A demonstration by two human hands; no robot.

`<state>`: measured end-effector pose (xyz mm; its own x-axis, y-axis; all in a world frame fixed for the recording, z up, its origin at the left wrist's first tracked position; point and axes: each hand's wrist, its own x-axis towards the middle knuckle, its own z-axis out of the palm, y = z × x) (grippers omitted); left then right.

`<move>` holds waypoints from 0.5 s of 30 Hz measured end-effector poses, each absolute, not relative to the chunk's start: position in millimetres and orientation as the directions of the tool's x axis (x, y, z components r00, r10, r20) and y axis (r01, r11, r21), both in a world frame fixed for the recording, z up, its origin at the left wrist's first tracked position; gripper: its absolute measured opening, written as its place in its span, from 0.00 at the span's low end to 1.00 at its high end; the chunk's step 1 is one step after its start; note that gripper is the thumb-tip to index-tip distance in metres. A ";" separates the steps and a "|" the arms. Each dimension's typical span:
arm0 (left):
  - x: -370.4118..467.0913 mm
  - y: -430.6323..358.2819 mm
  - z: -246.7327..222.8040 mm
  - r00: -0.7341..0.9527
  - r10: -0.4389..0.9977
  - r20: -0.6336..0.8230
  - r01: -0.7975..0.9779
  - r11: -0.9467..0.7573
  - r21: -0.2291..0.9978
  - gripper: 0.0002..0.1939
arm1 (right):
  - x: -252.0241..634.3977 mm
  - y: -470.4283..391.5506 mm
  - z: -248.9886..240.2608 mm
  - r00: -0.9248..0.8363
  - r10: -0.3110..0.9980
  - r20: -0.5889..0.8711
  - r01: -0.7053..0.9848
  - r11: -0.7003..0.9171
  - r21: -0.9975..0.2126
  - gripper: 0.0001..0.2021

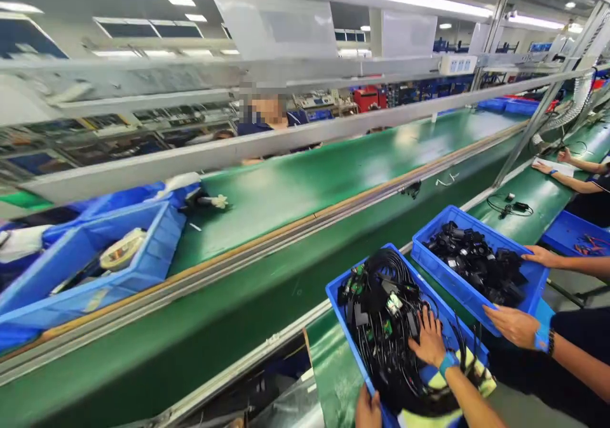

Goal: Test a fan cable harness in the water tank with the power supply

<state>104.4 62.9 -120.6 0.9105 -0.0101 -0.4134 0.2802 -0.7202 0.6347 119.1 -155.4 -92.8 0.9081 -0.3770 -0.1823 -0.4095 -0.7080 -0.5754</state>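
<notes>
In the lower right of the frame, the left hand [368,411] grips the bin [348,334]; the right hand's [430,340] spread, unclenched fingers touch cables [387,367] inside. Light, flat palm pressure suits loose strands.

Blue bin [343,325] of black cables [381,367]
The left hand [368,410] touches its wall, the right hand [430,339] lies on the cables; a co-worker's hands [515,326] hold a second bin [448,289].

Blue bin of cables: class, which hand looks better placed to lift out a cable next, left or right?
Probably the right hand: its spread fingers lie on the black cables. The left hand is at the blue bin's edge, farther from the pile's middle.
</notes>
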 end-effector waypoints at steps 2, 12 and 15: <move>97.8 103.3 -125.1 0.880 -0.167 -0.445 0.253 -0.629 0.735 0.26 | 119.5 -176.2 -82.2 0.916 -0.317 -0.247 -0.402 -0.709 -0.579 0.41; 49.6 88.8 -73.2 0.866 -0.413 -0.281 -0.085 -0.677 0.731 0.20 | -8.3 -247.2 -54.7 0.817 -0.569 -0.090 -0.448 -0.529 -0.721 0.26; 17.8 58.8 -71.7 0.691 -0.577 -0.434 -0.183 -0.721 0.668 0.19 | -49.8 -238.6 -62.1 0.766 -0.635 -0.099 -0.464 -0.439 -0.769 0.24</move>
<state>17.8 58.8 -71.7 0.6912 -0.5775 -0.4345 -0.1828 -0.7214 0.6680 -49.8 -238.6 -62.1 0.7661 -0.6350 -0.0993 -0.4640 -0.4395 -0.7692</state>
